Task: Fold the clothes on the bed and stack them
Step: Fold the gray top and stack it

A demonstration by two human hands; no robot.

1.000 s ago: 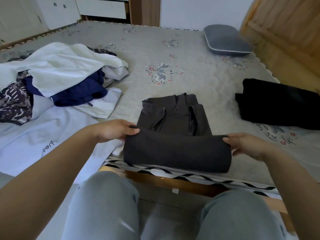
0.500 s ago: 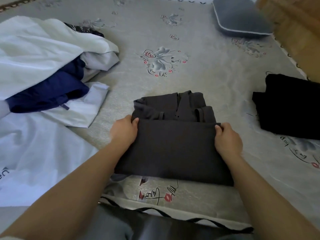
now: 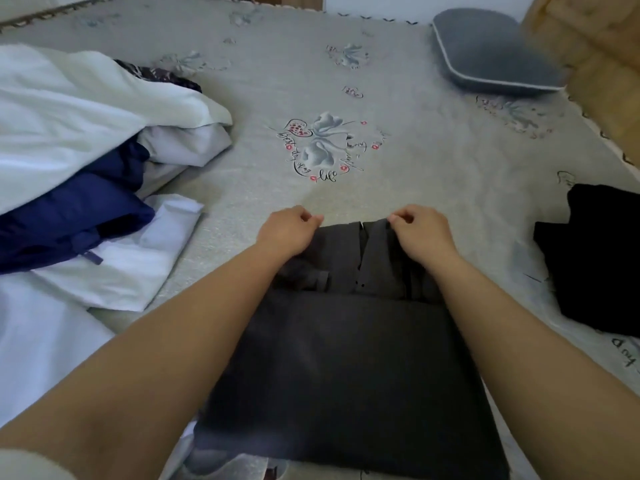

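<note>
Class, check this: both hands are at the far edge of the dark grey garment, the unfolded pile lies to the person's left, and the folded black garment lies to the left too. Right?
Not quite. The head view shows the folded black garment on the person's right. The rest stands: left hand and right hand at the dark grey garment's far edge, unfolded pile on the left.

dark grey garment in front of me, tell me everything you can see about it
The dark grey garment is a soft, matte shirt lying on the bed, partly folded: its near half is doubled up in a smooth band, with the collar end and a buttoned placket exposed beyond. The left hand and right hand pinch its far corners.
</note>
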